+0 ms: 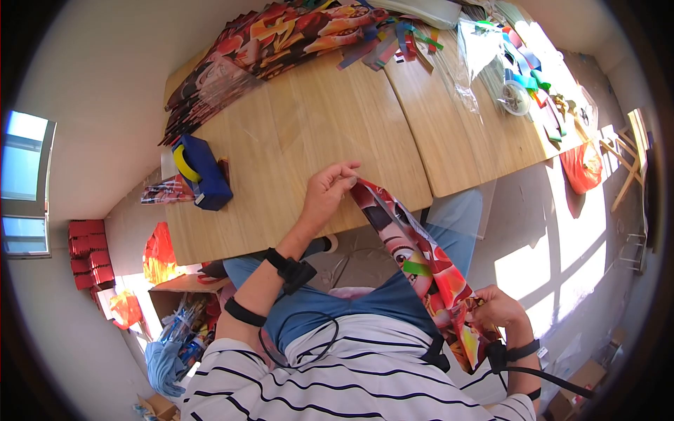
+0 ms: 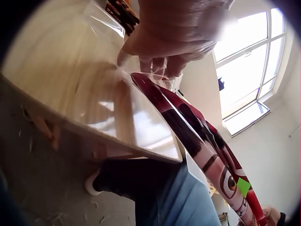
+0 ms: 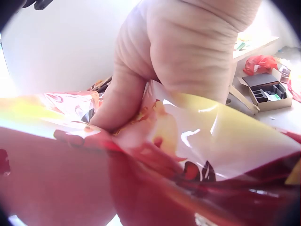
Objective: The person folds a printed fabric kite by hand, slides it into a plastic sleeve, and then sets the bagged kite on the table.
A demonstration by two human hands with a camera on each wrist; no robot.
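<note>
A long, folded glossy printed plastic sheet (image 1: 398,235), red with a cartoon face, slants across my lap from the table edge. A bright green piece of tape (image 1: 416,268) sticks on it beside the printed eye. My left hand (image 1: 328,195) pinches its narrow upper end just over the table. Down at my right thigh, my right hand (image 1: 500,309) grips the wider, crumpled lower end. The right wrist view has the thumb (image 3: 120,106) pressed into the shiny folds; the other fingertips are hidden there. In the left wrist view the sheet (image 2: 202,150) stretches away from the left fingers.
On the wooden table (image 1: 309,133) stands a blue tape dispenser (image 1: 203,172) with a yellow roll. A stack of printed sheets (image 1: 246,56) lies along the far edge, with coloured ribbons (image 1: 400,45) beside it. A tape roll (image 1: 514,98) sits at the right; an open box (image 1: 186,309) stands lower left.
</note>
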